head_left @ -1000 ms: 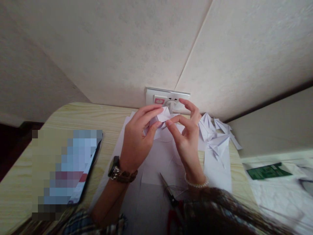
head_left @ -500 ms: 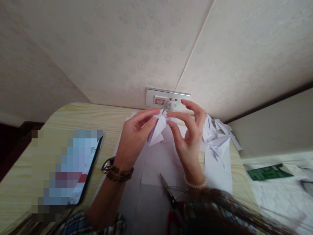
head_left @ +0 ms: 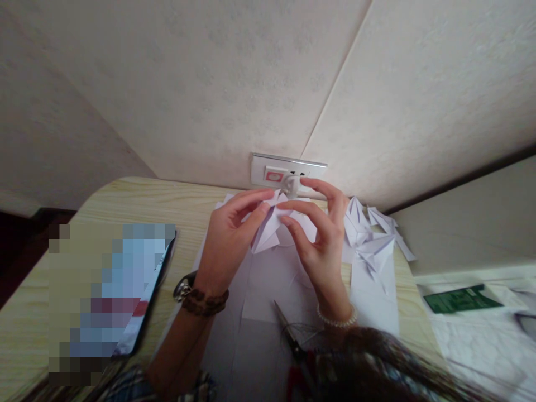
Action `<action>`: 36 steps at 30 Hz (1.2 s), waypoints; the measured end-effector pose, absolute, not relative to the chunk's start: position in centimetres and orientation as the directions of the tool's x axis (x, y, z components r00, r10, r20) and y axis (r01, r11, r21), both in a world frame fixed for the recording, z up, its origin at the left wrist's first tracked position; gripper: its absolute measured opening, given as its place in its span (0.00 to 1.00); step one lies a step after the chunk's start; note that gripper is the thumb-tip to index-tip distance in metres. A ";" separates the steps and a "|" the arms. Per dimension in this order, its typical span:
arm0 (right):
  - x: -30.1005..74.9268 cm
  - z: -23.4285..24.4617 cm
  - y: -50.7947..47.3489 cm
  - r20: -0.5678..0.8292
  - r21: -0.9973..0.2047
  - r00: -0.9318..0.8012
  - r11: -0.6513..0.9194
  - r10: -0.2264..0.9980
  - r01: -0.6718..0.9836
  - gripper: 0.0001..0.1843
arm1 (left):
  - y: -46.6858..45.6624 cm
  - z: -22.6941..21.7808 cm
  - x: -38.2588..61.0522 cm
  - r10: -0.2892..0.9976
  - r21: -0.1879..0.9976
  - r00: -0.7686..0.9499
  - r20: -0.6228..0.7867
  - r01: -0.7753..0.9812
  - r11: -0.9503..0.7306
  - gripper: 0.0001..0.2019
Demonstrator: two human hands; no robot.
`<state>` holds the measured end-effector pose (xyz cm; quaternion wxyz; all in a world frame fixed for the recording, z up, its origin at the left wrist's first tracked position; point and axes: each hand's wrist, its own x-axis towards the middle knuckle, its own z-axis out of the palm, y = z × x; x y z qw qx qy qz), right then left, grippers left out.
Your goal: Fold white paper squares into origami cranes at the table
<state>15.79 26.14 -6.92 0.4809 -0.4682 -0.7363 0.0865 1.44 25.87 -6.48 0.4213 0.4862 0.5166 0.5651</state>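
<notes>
Between both hands, above the white sheets, is a folded piece of white paper [head_left: 268, 230] with pointed flaps. My left hand [head_left: 230, 229] pinches its upper left side between thumb and fingers. From the right, my right hand [head_left: 320, 240] grips the paper's edge with thumb and index finger, its other fingers raised and curved. Flat white paper sheets [head_left: 268, 296] lie beneath. Scissors [head_left: 293, 340] with red handles rest on them, points facing away from me; hair and a sleeve partly hide the handles.
Several folded paper pieces [head_left: 368, 237] lie at the table's right side. A tablet-like device [head_left: 142, 301], its screen blurred out, lies on the left of the wooden table [head_left: 134, 204]. Behind, a wall socket [head_left: 268, 170] holds a white plug. A green packet [head_left: 463, 299] lies beyond the right edge.
My right hand has shifted slightly left, its index finger now further over the folded paper and its raised fingers lower. The paper's right flap has turned. The left hand keeps its pinch.
</notes>
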 end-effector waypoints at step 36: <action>15.7 -7.1 26.4 0.694 -0.512 -0.083 0.571 0.715 0.641 0.04 | 25.6 -6.2 1.5 0.975 0.980 -0.130 0.178 0.111 -0.164 0.10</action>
